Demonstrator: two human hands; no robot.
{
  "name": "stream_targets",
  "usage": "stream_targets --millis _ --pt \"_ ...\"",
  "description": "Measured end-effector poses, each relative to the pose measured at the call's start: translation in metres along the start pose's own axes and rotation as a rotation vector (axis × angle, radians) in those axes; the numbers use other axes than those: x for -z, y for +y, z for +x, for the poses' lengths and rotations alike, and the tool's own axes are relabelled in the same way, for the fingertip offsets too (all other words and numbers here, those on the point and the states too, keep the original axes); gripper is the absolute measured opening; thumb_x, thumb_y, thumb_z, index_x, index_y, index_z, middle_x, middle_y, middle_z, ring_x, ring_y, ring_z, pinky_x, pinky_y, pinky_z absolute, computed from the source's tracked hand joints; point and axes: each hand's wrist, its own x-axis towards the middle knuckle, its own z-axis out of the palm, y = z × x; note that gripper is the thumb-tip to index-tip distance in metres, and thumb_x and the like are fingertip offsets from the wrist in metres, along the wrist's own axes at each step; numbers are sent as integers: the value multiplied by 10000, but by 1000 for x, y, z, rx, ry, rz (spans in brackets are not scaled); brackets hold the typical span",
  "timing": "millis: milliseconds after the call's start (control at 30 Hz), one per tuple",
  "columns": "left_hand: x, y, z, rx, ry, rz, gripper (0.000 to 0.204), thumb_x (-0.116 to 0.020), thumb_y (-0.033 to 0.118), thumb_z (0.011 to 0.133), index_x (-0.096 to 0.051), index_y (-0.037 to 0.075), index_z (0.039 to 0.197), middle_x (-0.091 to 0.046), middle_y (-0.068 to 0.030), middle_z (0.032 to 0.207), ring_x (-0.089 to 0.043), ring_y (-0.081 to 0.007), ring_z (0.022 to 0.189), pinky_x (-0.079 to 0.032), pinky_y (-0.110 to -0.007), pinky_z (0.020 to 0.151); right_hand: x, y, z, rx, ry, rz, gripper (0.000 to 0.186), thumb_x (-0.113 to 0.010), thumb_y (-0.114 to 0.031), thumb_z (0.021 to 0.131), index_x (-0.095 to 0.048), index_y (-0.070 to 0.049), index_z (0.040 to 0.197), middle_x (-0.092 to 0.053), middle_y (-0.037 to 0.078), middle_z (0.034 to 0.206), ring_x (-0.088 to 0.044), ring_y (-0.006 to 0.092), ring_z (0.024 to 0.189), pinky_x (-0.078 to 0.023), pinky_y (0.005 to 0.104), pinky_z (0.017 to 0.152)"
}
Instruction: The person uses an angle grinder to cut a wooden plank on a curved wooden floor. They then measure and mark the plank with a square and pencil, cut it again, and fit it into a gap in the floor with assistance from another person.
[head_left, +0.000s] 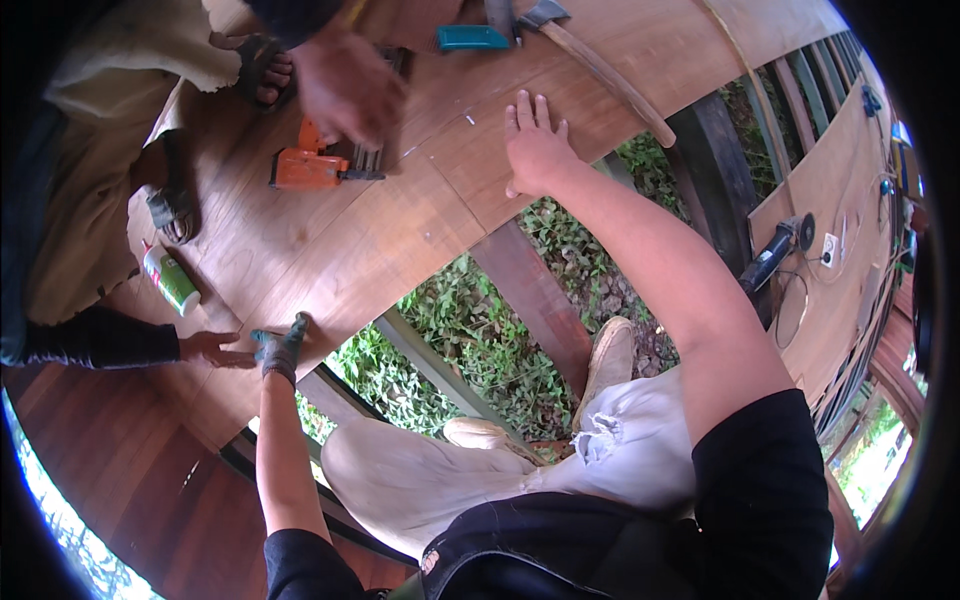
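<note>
My left hand (279,350), in a grey-green glove, presses on the thin plywood sheet (400,220) close to its near edge, fingers apart and holding nothing. Bare and spread flat, my right hand (537,150) rests on the same sheet farther right, below a hatchet (600,70) with a wooden handle. A co-worker's hand (212,350) reaches in from the left, its fingertips beside my glove. The co-worker's other hand (350,85), smeared by motion, is over an orange nail gun (310,168) lying on the plywood; whether it grips the tool I cannot tell.
A green and white bottle (172,280) lies near the co-worker's sandalled foot (172,205). A teal object (472,38) sits at the far edge. Open joists (535,300) span plants below me. An angle grinder (778,250) and cords lie at right by another board (850,190).
</note>
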Motion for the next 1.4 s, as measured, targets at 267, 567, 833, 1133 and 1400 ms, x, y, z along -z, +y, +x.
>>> stream_targets --millis 267,567,833,1133,1400 --pt "-21 2 -11 50 35 -186 1553 -734 915 576 80 160 1662 69 -336 1679 -98 -523 1553 -218 -558 1250 2 -2 0 1 -3 46 1267 -933 -319 715 -131 45 1625 14 261 1713 -29 463 1582 -241 677 1213" --pt "3 19 -45 79 -17 -242 1603 -845 818 544 109 169 1656 144 -307 1677 -97 -533 1548 -229 -561 1255 4 -3 0 -3 -16 18 1286 -932 -338 718 -107 55 1623 30 259 1712 -18 452 1585 -241 663 1219" --pt "-10 24 -27 189 -131 -182 1571 -643 1002 543 87 174 1661 100 -298 1695 6 -467 1581 -159 -560 1267 7 -7 1 -24 -43 0 1330 -946 -363 699 -86 64 1619 35 270 1707 -22 460 1582 -251 660 1218" --pt "-2 34 -12 251 -229 -126 1635 -812 860 538 158 140 1639 108 -318 1683 -22 -481 1576 -210 -534 1263 14 -13 0 -35 -76 -37 1337 -942 -369 710 -64 80 1612 48 289 1699 -16 473 1577 -264 648 1220" --pt "10 31 -34 122 -131 -202 1581 -682 932 585 141 83 1634 76 -304 1694 24 -484 1570 -122 -544 1274 1 0 10 -34 -76 -120 1317 -923 -421 719 -98 110 1598 -1 314 1688 -30 504 1566 -247 647 1226"
